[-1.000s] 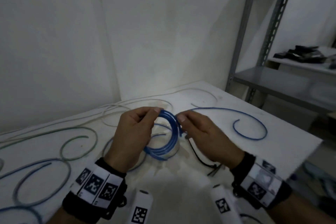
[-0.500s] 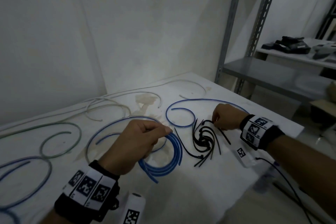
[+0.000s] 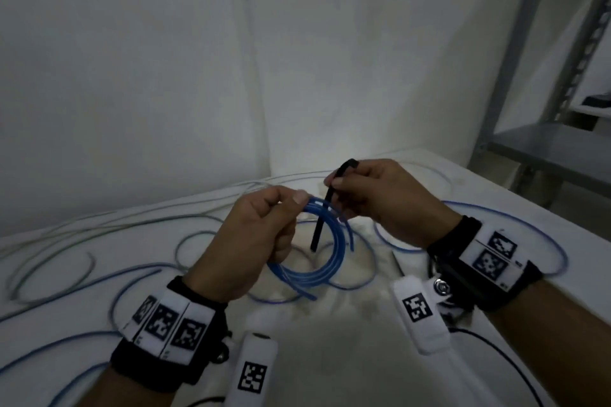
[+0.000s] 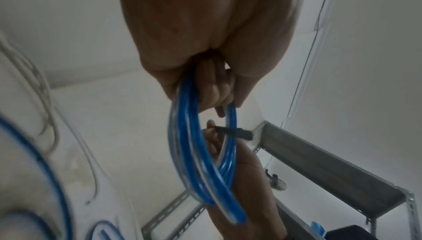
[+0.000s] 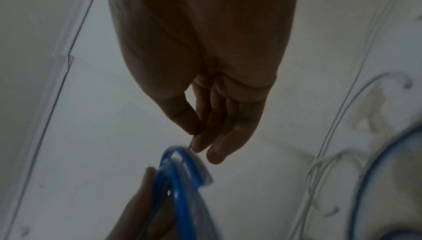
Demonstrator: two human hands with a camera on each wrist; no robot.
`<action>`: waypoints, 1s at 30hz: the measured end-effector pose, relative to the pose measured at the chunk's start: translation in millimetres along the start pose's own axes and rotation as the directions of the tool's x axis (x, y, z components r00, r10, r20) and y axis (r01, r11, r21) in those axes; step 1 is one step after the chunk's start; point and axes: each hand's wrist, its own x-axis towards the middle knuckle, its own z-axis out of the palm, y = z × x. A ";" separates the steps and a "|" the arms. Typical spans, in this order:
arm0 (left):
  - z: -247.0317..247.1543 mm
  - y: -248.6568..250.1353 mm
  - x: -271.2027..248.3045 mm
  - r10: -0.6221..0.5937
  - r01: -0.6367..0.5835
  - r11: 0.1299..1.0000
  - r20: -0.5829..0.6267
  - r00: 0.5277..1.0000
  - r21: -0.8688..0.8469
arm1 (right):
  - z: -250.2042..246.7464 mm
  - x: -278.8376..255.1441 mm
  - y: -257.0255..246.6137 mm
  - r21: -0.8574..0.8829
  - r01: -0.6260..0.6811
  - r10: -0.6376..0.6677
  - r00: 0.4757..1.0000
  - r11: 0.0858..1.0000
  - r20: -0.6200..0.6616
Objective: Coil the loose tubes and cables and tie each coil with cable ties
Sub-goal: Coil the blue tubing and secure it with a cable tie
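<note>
Hidden, cropped, blurred items

Blue tube coil (image 3: 310, 261): upper left arc covered by left hand (image 3: 251, 241); motion-smeared at right wrist view's bottom edge. Cable tie (image 3: 325, 208): middle hidden inside right hand (image 3: 380, 198). Shelf items, right edge: cropped, unidentifiable.

A translucent blue tube coil (image 3: 317, 261) and a black cable tie (image 3: 325, 208) stand out against a white worktop (image 3: 330, 357) strewn with loose blue tubes (image 3: 515, 225) and pale grey-white cables (image 3: 132, 221). Both wrists wear black bands (image 3: 469, 241) bearing white panels printed with black square-code patterns. Grey metal shelving (image 3: 545, 149) stands against a white wall (image 3: 165, 59).
</note>
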 end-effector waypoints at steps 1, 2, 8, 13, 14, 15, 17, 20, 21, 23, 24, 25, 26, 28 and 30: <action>-9.4 5.6 -2.3 0.022 -0.022 1.000 -0.026 0.999 0.000 | 14.2 3.4 -2.9 0.038 -0.019 0.017 0.998 0.999 0.062; -18.9 10.8 -4.5 0.044 -0.044 0.999 -0.058 0.997 0.006 | 27.8 5.6 -5.9 0.079 -0.038 0.029 0.993 0.996 0.116; -53.1 31.5 -14.3 0.245 -0.191 0.954 -0.240 0.939 0.230 | 90.1 15.6 -9.3 -0.049 0.222 -0.211 0.962 0.974 0.172; -73.0 45.3 -12.9 0.332 -0.208 0.861 -0.201 0.922 0.465 | 102.3 30.6 -11.4 -0.132 0.280 -0.252 0.948 0.951 0.196; -76.7 47.5 -11.2 0.304 -0.194 0.874 -0.190 0.933 0.446 | 102.1 32.8 -13.8 -0.164 0.288 -0.250 0.944 0.944 0.217; -78.8 48.8 -9.3 0.279 -0.181 0.888 -0.182 0.943 0.423 | 102.0 34.9 -16.1 -0.186 0.293 -0.247 0.940 0.938 0.234; -77.7 48.3 -5.7 0.293 -0.200 0.885 -0.169 0.941 0.420 | 102.8 38.7 -20.5 -0.195 0.285 -0.232 0.939 0.938 0.255; -72.9 45.0 -2.5 0.412 -0.296 0.849 -0.198 0.889 0.438 | 104.7 43.8 -24.1 -0.172 0.255 -0.200 0.938 0.952 0.283; -73.4 43.3 -1.1 0.433 -0.316 0.851 -0.221 0.874 0.421 | 105.2 45.7 -23.7 -0.162 0.252 -0.199 0.937 0.954 0.288; -74.9 40.5 0.5 0.457 -0.338 0.854 -0.261 0.851 0.396 | 106.0 48.0 -21.7 -0.161 0.261 -0.206 0.934 0.952 0.292; -75.1 40.0 1.0 0.462 -0.339 0.855 -0.278 0.842 0.392 | 106.2 48.9 -20.3 -0.162 0.265 -0.209 0.932 0.951 0.294; -76.1 39.4 1.5 0.463 -0.336 0.857 -0.299 0.834 0.390 | 107.0 49.1 -19.1 -0.158 0.263 -0.208 0.931 0.952 0.300; -77.4 39.6 1.8 0.462 -0.330 0.861 -0.323 0.826 0.387 | 108.0 48.9 -18.0 -0.155 0.257 -0.201 0.931 0.954 0.304; -83.5 40.8 3.0 0.448 -0.308 0.875 -0.384 0.808 0.372 | 111.1 46.7 -16.2 -0.160 0.259 -0.204 0.933 0.953 0.296; -93.8 42.7 4.3 0.419 -0.284 0.898 -0.454 0.787 0.337 | 115.2 44.0 -11.9 -0.212 0.353 -0.303 0.924 0.911 0.235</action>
